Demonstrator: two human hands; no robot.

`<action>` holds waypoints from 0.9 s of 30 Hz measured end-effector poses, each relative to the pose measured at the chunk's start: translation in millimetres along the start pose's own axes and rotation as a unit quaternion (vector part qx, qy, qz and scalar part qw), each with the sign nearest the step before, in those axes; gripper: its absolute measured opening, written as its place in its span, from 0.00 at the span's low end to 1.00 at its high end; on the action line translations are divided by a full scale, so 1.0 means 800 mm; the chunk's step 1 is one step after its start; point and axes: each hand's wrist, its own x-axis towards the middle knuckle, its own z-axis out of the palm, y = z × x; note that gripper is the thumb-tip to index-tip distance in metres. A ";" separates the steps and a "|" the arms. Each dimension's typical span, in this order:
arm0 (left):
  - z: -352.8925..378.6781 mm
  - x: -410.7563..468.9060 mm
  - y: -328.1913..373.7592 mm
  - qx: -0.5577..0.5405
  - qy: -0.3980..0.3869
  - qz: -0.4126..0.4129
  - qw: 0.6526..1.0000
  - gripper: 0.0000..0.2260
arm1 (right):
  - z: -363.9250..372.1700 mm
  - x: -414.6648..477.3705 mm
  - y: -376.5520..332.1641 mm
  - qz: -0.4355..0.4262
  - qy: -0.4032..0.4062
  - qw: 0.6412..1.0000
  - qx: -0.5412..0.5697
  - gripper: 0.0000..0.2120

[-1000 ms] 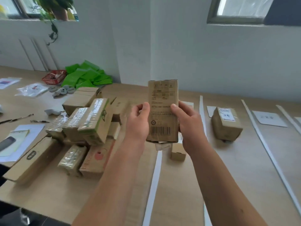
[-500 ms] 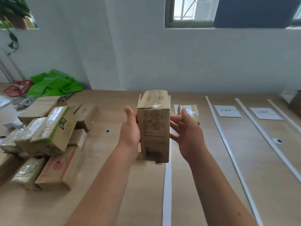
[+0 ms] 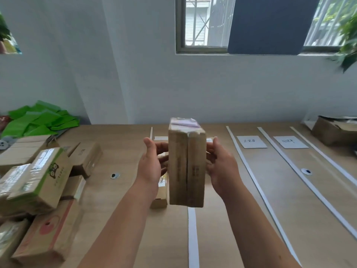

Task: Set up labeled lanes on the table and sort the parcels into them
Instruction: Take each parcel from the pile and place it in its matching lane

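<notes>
I hold a tall brown cardboard parcel (image 3: 186,167) upright above the wooden table (image 3: 119,200), its taped seam facing me. My left hand (image 3: 152,165) grips its left side and my right hand (image 3: 222,167) grips its right side, fingers curled behind it. White paper strips (image 3: 193,238) mark lanes on the table, and two handwritten label cards (image 3: 251,141) (image 3: 290,142) lie at the far end of the right lanes. A small box (image 3: 161,192) stands on the table just behind my left wrist. The unsorted parcel pile (image 3: 38,182) is at the left.
Green bags (image 3: 38,118) lie at the back left by the wall. An open cardboard box (image 3: 336,130) sits at the far right corner. Round cable holes (image 3: 115,175) (image 3: 306,171) are set in the tabletop. A white wall with a window rises behind the table.
The parcel has been turned in my hands, so the labelled face is gone and the seam side faces me. My view has swung to the right, bringing more lanes and labels into sight.
</notes>
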 end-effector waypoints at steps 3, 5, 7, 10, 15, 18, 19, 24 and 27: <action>-0.006 0.007 0.001 -0.014 -0.009 0.009 1.000 0.32 | 0.005 0.004 0.003 0.003 0.003 1.000 0.009 0.25; -0.012 0.012 0.003 -0.011 -0.029 0.018 0.999 0.32 | 0.010 0.005 0.006 0.000 -0.003 1.000 0.012 0.25; -0.017 0.017 0.005 -0.008 -0.036 0.019 0.999 0.31 | 0.016 0.005 0.008 0.001 -0.013 1.000 0.018 0.24; -0.024 0.022 0.009 -0.005 -0.037 0.019 0.999 0.30 | 0.023 0.006 0.013 -0.012 -0.040 0.999 0.004 0.20; -0.030 0.024 0.007 0.019 -0.040 0.009 0.999 0.22 | 0.029 -0.003 0.017 0.000 -0.072 0.997 -0.010 0.14; -0.037 0.028 -0.004 0.030 -0.037 0.020 0.999 0.25 | 0.030 -0.006 0.022 0.008 -0.126 0.991 -0.039 0.14; -0.039 0.028 -0.006 0.029 -0.048 0.025 0.998 0.33 | 0.028 -0.007 0.024 0.008 -0.156 0.986 -0.054 0.16; -0.047 0.042 -0.003 -0.063 -0.053 0.023 0.996 0.25 | 0.024 -0.012 0.035 -0.002 -0.258 0.960 -0.104 0.35; -0.045 0.048 0.001 -0.074 -0.037 0.031 0.996 0.17 | 0.026 -0.010 0.042 -0.001 -0.286 0.954 -0.090 0.44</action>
